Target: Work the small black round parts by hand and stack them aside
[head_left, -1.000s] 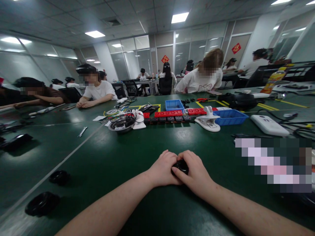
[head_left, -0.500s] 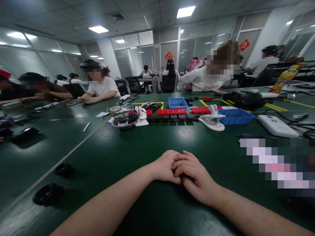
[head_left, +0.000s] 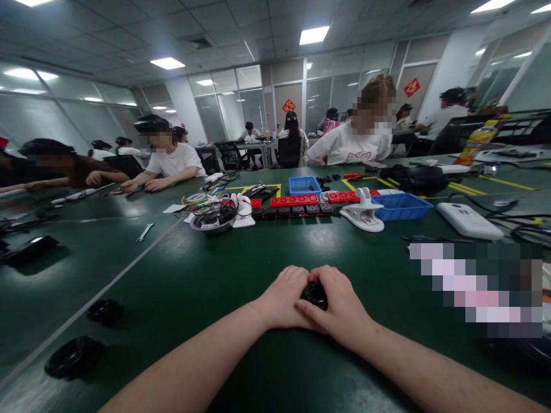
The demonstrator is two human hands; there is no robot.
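Observation:
Between my two hands is a small black ring-shaped bundle, glossy, like a coiled cable. My left hand wraps its left side, with the fingertips mostly hidden. From the right, my right hand curls over it, thumb at the near side and fingers at the far side. Both hands rest low over the green table. Off to the left lie two similar black coils, a smaller one and a larger one nearer to me.
Ahead stand a red power strip, a white clamp, a blue tray, a metal bowl of wires and a wrench. A white box lies at right. Several people sit around the table.
My right-hand fingers have shifted, and the black coil between my hands now shows clearly. The whole view has moved slightly, with the table items sitting a little further left.

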